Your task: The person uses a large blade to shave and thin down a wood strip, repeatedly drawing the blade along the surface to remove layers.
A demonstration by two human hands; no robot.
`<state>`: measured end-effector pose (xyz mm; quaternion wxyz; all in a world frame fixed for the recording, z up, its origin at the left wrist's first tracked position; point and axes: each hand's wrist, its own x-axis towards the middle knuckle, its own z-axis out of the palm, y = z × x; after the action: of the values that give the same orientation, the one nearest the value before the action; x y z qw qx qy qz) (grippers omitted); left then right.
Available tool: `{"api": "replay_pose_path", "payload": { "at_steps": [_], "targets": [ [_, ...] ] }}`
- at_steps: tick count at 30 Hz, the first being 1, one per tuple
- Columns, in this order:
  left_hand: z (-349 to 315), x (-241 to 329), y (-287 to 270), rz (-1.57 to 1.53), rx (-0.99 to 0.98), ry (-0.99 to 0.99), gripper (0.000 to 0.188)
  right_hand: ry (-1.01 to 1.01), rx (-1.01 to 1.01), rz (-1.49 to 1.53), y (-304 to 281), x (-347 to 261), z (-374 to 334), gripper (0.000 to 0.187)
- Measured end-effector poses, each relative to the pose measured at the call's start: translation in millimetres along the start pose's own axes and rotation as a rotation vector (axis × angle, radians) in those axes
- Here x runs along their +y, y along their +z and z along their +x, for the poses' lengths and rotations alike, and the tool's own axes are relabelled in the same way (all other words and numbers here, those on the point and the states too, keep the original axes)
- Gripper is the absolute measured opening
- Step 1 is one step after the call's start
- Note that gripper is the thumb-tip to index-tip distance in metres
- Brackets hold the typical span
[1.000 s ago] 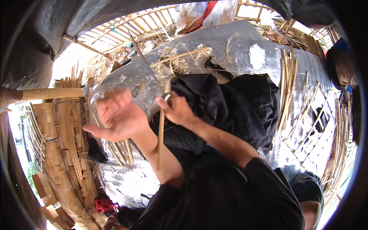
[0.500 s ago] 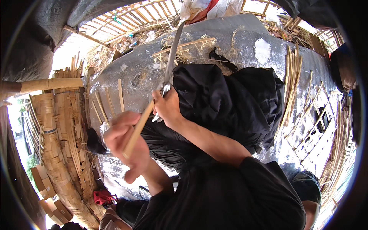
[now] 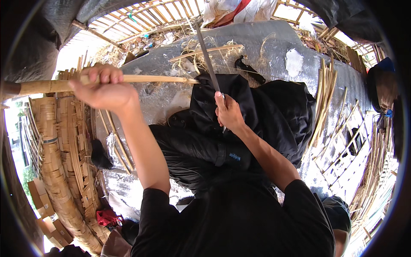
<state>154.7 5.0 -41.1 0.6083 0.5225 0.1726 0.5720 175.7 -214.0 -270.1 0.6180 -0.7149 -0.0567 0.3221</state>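
Observation:
My left hand (image 3: 102, 88) is raised to the left and closed around a long bamboo stick (image 3: 154, 79) that lies level, its thin end pointing right toward a knife blade. My right hand (image 3: 229, 113) grips the handle of a long grey knife (image 3: 207, 58) whose blade points up and away from me. The stick's tip ends just left of the blade. Both hands are above my lap, which is covered in black cloth (image 3: 257, 115). A silver sheet (image 3: 274, 47) with bamboo shavings lies beyond.
Stacks of woven bamboo strips (image 3: 55, 171) stand at the left. Loose bamboo slats (image 3: 325, 98) lie at the right on the silver sheet. A bamboo lattice (image 3: 141, 13) runs along the far side. A red object (image 3: 107, 216) sits low at the left.
My left hand has swung the bamboo stick up and to the left, from a slanting hold to level. The knife has stayed upright in my right hand, which sits a little lower.

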Motion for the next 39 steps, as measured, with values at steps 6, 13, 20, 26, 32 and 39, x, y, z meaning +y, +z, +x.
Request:
{"api": "replay_pose_path", "payload": {
  "at_steps": [6,13,20,26,32,39],
  "targets": [
    [6.2,-10.5,12.0,-0.202,-0.174,-0.086,0.044,-0.048,-0.099,-0.153,6.3,9.2,-9.5,0.063],
    [-8.2,-18.9,41.5,0.293,0.185,0.017,0.037,-0.19,-0.019,-0.123,32.0,-59.1,12.9,0.061],
    [-4.1,-38.1,42.7,0.184,0.318,0.058,0.045,-0.314,0.053,-0.197,49.4,-24.2,12.3,0.054],
    [-14.1,-41.0,26.0,0.136,0.286,0.117,0.044,-0.475,0.15,-0.574,35.7,-30.8,32.7,0.054],
    [-18.8,-57.7,52.1,0.113,0.147,0.239,0.045,-0.272,0.158,-0.349,40.7,-1.4,25.9,0.055],
    [-25.9,-44.2,54.2,0.163,0.244,0.169,0.045,-0.43,0.179,-0.295,31.0,-57.7,26.9,0.049]
  ]
}}
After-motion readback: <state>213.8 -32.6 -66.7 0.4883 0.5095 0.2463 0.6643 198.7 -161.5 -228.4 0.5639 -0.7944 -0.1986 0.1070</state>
